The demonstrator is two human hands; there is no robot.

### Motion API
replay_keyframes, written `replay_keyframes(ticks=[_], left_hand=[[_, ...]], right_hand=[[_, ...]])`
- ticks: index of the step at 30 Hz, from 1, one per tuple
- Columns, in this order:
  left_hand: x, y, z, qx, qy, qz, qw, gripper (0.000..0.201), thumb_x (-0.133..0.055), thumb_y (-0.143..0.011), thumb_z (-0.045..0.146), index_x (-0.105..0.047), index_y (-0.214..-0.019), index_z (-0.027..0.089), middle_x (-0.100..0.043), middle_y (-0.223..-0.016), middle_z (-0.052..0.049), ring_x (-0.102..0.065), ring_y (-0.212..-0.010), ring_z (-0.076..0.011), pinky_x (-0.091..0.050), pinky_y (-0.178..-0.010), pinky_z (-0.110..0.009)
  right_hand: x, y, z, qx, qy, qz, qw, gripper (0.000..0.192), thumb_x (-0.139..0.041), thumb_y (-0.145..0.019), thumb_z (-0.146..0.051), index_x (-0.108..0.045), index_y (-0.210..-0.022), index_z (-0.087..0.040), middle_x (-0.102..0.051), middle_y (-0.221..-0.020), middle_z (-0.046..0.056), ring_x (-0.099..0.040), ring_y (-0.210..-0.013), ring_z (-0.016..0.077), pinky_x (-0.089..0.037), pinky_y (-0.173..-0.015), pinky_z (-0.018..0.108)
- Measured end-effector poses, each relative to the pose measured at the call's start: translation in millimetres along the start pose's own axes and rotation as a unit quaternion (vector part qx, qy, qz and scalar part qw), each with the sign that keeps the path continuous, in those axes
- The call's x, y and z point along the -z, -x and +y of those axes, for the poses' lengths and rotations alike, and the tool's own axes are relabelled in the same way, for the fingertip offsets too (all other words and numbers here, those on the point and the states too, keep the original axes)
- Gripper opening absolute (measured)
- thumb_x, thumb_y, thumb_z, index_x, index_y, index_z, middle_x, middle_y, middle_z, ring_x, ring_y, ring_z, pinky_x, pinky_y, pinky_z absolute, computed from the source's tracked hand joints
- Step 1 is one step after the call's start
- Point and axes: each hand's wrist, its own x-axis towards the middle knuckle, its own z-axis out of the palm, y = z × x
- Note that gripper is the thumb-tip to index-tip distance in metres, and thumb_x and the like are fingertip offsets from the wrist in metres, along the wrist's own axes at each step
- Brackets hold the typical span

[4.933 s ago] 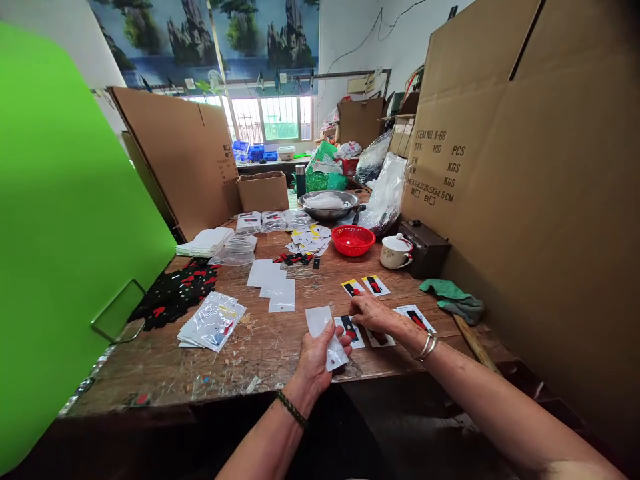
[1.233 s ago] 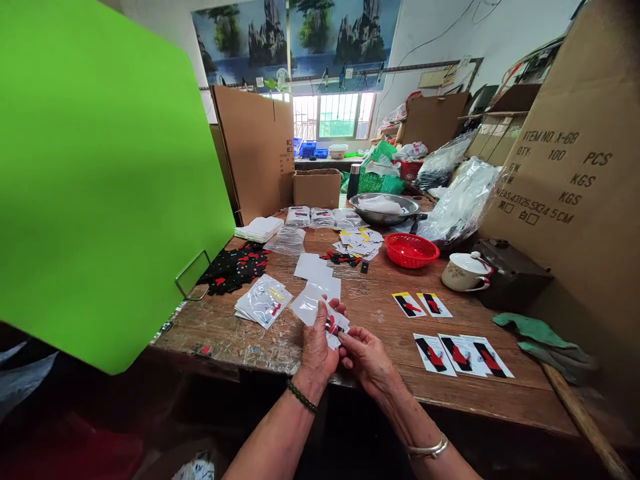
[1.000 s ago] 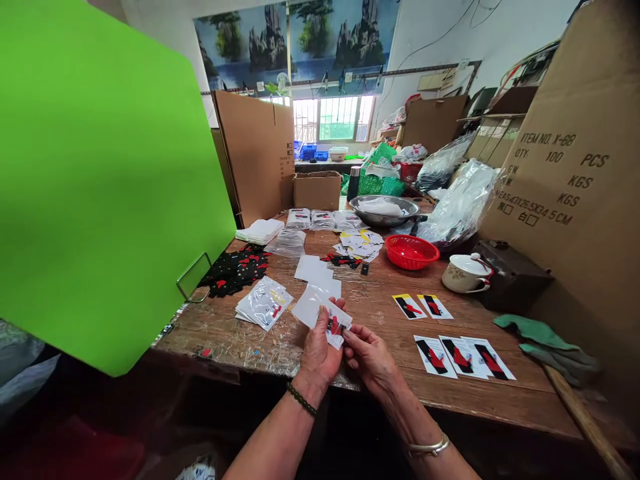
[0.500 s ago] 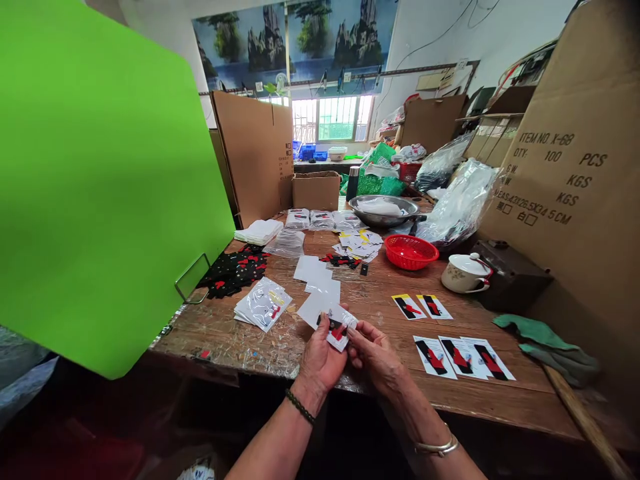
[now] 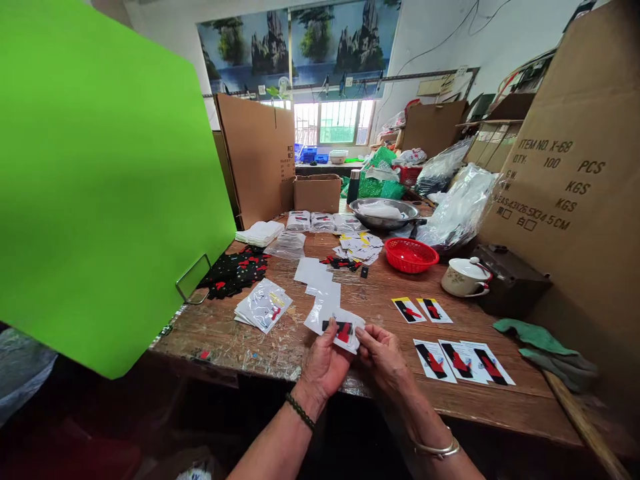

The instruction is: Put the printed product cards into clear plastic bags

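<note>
Pinching a white card (image 5: pixel 347 344) bearing a black-and-red piece (image 5: pixel 344 331): left hand (image 5: pixel 325 365) thumb on top, right hand (image 5: pixel 384 353) at its right edge | nearside left of red basket (image 5: pixel 411 256) | seemingly finished: stacked clear bags (image 5: pixel 263 305), farther left of basket | apparently left: five laid-out cards (image 5: pixel 456 360), nearside of basket; blank sleeves (image 5: pixel 323 291) and pile of pieces (image 5: pixel 237 270), left of it

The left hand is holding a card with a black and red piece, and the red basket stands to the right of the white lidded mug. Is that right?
Not quite: the red basket stands to the left of the white lidded mug, as the head view shows. The left hand does hold a card with a black and red piece.
</note>
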Motion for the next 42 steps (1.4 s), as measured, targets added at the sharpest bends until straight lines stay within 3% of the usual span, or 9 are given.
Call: replay_keyframes(ticks=[3,5,9,16,21,25,33,39,42], left_hand=[[3.2,-1.7,-0.5,-0.046,-0.035,0.03,0.998,0.015,-0.073,-0.078,0.022,-0.071,-0.089,0.012,-0.074,-0.09,-0.007,-0.068,-0.082,-0.0186,-0.052,-0.09,-0.034],[4.7,-1.4,-1.9,-0.05,-0.041,0.03,0.997,0.016,-0.076,-0.076,0.021,-0.072,-0.09,0.013,-0.074,-0.09,-0.007,-0.069,-0.082,-0.0199,-0.052,-0.09,-0.036],[4.0,2.3,0.1,-0.021,-0.058,0.009,0.998,0.025,-0.082,-0.068,0.023,-0.073,-0.089,0.013,-0.075,-0.089,-0.008,-0.069,-0.081,-0.0206,-0.054,-0.085,-0.036],[5.6,6.4,24.5,-0.003,-0.256,0.0,0.967,0.034,-0.088,-0.057,0.023,-0.075,-0.085,0.008,-0.076,-0.082,-0.012,-0.068,-0.066,-0.0183,-0.053,-0.065,-0.028],[14.4,6.0,25.3,-0.042,-0.281,0.036,0.958,0.04,-0.091,-0.049,0.027,-0.074,-0.08,0.009,-0.076,-0.077,-0.01,-0.067,-0.062,-0.0178,-0.053,-0.061,-0.028],[16.4,5.6,24.1,-0.041,-0.29,0.046,0.955,0.042,-0.091,-0.047,0.03,-0.071,-0.077,0.011,-0.075,-0.074,-0.007,-0.066,-0.059,-0.0165,-0.052,-0.057,-0.027],[24.0,0.1,19.5,-0.098,-0.292,0.08,0.948,0.039,-0.089,-0.048,0.034,-0.068,-0.073,0.012,-0.071,-0.065,-0.004,-0.062,-0.054,-0.0145,-0.049,-0.053,-0.025],[14.5,10.6,20.4,-0.093,-0.406,0.062,0.907,0.031,-0.084,-0.055,0.035,-0.069,-0.07,0.013,-0.07,-0.062,-0.003,-0.058,-0.051,-0.0125,-0.043,-0.05,-0.023],[9.7,13.5,23.7,-0.087,-0.453,0.036,0.887,0.028,-0.082,-0.057,0.035,-0.071,-0.069,0.012,-0.069,-0.062,-0.004,-0.058,-0.053,-0.0124,-0.042,-0.053,-0.023]], right_hand=[[7.1,-4.3,1.4,0.072,0.075,0.059,0.993,0.041,-0.084,-0.056,-0.047,-0.055,-0.057,-0.02,-0.05,-0.045,-0.004,-0.041,-0.04,0.0096,-0.029,-0.039,0.021],[10.6,-6.3,0.8,0.089,0.087,0.06,0.99,0.035,-0.083,-0.058,-0.043,-0.057,-0.059,-0.02,-0.057,-0.051,-0.003,-0.048,-0.046,0.0125,-0.035,-0.043,0.022],[15.1,-8.2,-2.8,0.026,0.054,-0.024,0.998,0.029,-0.081,-0.057,-0.035,-0.065,-0.074,-0.018,-0.066,-0.066,0.001,-0.056,-0.054,0.0159,-0.044,-0.05,0.024],[28.9,-18.1,-17.9,0.001,0.166,-0.038,0.985,0.026,-0.071,-0.057,-0.028,-0.049,-0.05,-0.019,-0.048,-0.043,-0.007,-0.037,-0.039,0.007,-0.024,-0.039,0.018],[32.2,-20.0,-34.3,-0.053,0.134,-0.17,0.975,0.027,-0.079,-0.059,-0.034,-0.066,-0.074,-0.015,-0.068,-0.067,0.001,-0.057,-0.054,0.0131,-0.042,-0.051,0.022],[35.3,-24.5,-39.8,-0.074,0.164,-0.181,0.967,0.033,-0.083,-0.058,-0.039,-0.065,-0.07,-0.014,-0.068,-0.065,0.002,-0.058,-0.052,0.0136,-0.041,-0.05,0.022],[36.4,-25.0,-48.8,-0.113,0.147,-0.27,0.945,0.043,-0.079,-0.069,-0.048,-0.071,-0.092,-0.012,-0.073,-0.086,0.008,-0.064,-0.069,0.0172,-0.046,-0.064,0.026],[27.7,-31.1,-39.9,-0.083,0.222,-0.211,0.948,0.03,-0.08,-0.058,-0.038,-0.063,-0.065,-0.014,-0.063,-0.058,0.0,-0.051,-0.048,0.0111,-0.036,-0.048,0.022],[23.5,-33.0,-39.0,-0.076,0.243,-0.199,0.946,0.035,-0.083,-0.052,-0.033,-0.052,-0.057,-0.017,-0.053,-0.049,-0.005,-0.041,-0.043,0.0072,-0.029,-0.043,0.02]])
